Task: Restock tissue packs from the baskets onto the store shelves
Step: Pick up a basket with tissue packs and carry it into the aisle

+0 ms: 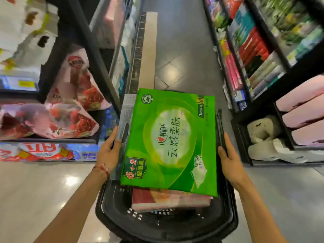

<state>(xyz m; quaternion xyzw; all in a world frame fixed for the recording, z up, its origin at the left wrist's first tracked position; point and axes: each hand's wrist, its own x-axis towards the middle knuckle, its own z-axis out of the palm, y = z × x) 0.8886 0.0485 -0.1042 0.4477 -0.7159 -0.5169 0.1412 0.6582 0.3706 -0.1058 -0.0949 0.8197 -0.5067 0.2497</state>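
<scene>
We count one black basket (108, 216), two hands and two packs in the basket. On top lies one green tissue pack (168, 137), flat and face up, hiding the basket's far part. Under it is one pink-red pack (166, 199), with only the edge nearest us showing. We cannot tell if the green one rests on it or is lifted clear.

The green pack is bright glossy film with a pale oval in the middle and dark Chinese print. It has a "6+2" badge at the near left corner, a yellow "M" at the far right corner and a round "100%" mark at the far left. One grey see-through handle strip (125, 120) with a slot runs down its left side.

The left hand (107, 152), at the basket's left side, pinches that strip, thumb on top and the other fingers curled under, mostly hidden. We see one red string bracelet (103, 170) on its wrist. The right hand (229, 158) is at the basket's right side, fingers straight and pressed together along the black basket handle (220, 123), just beside the pack's right edge. We cannot tell if it touches the pack.

Left of the basket we count at least two rose-printed packs (78, 81) on shelves. Right of the basket three pink packs (303, 118) are stacked, with beige packs (263, 130) just beside them. Beyond the basket runs a grey tiled floor (175, 50)
</scene>
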